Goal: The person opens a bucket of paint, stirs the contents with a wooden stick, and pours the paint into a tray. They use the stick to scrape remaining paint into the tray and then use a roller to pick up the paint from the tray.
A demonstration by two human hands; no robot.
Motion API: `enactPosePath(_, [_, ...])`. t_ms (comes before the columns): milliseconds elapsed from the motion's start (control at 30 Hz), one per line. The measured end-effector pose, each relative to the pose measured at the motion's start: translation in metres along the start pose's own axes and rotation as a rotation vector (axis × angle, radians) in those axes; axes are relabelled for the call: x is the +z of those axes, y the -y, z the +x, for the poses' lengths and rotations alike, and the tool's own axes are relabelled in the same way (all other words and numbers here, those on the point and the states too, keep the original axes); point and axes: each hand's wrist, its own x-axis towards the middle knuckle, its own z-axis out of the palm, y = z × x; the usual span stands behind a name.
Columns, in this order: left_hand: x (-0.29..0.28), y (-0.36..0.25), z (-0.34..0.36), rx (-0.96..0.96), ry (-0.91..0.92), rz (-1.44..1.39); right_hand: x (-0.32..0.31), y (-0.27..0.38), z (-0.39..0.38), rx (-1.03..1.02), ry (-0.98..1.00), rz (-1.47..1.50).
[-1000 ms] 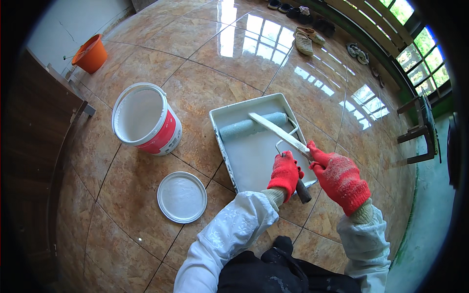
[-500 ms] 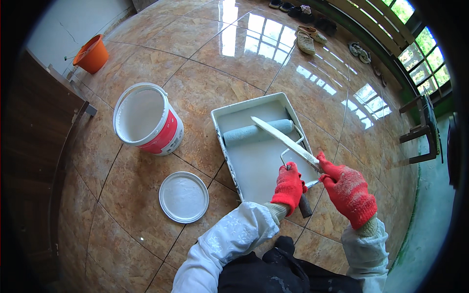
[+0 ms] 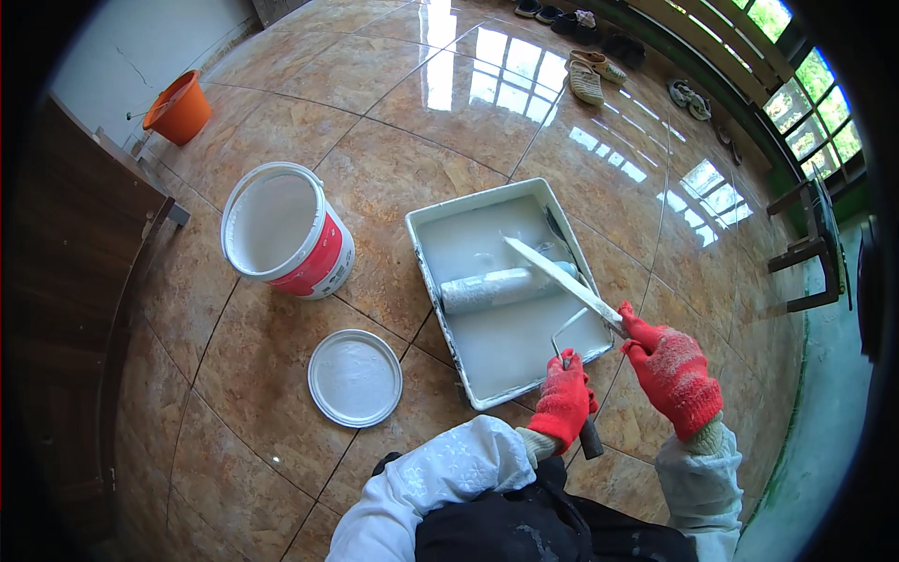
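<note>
My left hand [image 3: 564, 403], in a red glove, is closed around the dark handle of a paint roller [image 3: 496, 288]. The roller's sleeve, coated in white paint, lies in the middle of a white paint tray [image 3: 456, 354] holding a pool of white paint. My right hand [image 3: 672, 375], also red-gloved, grips a flat, pointed, paint-coated stick [image 3: 562, 277]. The stick slants over the tray and crosses above the roller's right end; whether they touch, I cannot tell. Left of the tray stands an open paint bucket [image 3: 323, 258] with a red band, white inside. Its round lid [image 3: 356, 379] lies nearer me.
An orange bucket [image 3: 178, 112] stands by the far left wall. A dark wooden cabinet [image 3: 66, 300] borders the left side. Pairs of shoes [image 3: 588, 82] line the far wall beneath a wooden bench [image 3: 707, 47]. A small dark chair [image 3: 813, 248] stands at right on glossy brown tiles.
My left hand has drawn the roller toward me through the paint, and its sleeve is now wetter and whiter. The stick's tip has shifted slightly right and nearer.
</note>
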Motion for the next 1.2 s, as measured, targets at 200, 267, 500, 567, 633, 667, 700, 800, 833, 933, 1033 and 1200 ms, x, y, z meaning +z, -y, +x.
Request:
enactPosePath(200, [-0.007,0.026,-0.006,-0.031,0.013,0.024,0.023,-0.004,0.015,-0.010,-0.038,-0.076])
enactPosePath(267, [-0.006,0.034,-0.010,-0.032,0.037,0.015,0.035,-0.008,0.018,-0.108,-0.057,-0.097])
enactPosePath(500, [-0.014,0.048,-0.009,-0.030,0.069,-0.012,0.038,-0.002,-0.010,-0.140,-0.014,-0.092])
enactPosePath(567, [-0.018,0.051,-0.009,-0.030,0.059,-0.008,0.033,-0.005,-0.017,-0.132,-0.009,-0.088])
enactPosePath(633, [-0.017,0.058,-0.010,-0.038,0.072,-0.002,0.027,-0.011,-0.023,-0.054,-0.029,-0.134])
enactPosePath(667, [-0.018,0.062,-0.009,-0.052,0.089,-0.002,0.025,-0.012,-0.023,-0.034,-0.050,-0.157])
enactPosePath(700, [-0.020,0.064,-0.008,-0.061,0.100,0.001,0.027,-0.015,-0.019,-0.037,-0.052,-0.154])
enactPosePath(800, [-0.026,0.069,-0.004,-0.040,0.102,0.015,0.040,-0.018,-0.001,-0.018,-0.075,-0.160])
enactPosePath(833, [-0.028,0.075,0.000,-0.040,0.107,0.016,0.043,-0.017,0.003,-0.014,-0.078,-0.162])
enactPosePath(933, [-0.036,0.086,0.013,-0.001,0.146,0.047,0.060,-0.021,0.013,-0.130,-0.114,-0.099])
enactPosePath(1033, [-0.046,0.075,0.012,0.065,0.156,0.230,0.064,-0.010,0.001,-0.128,-0.043,-0.112])
enactPosePath(1200, [-0.066,0.042,-0.001,0.220,0.192,1.072,0.050,-0.017,-0.019,-0.112,-0.036,-0.102])
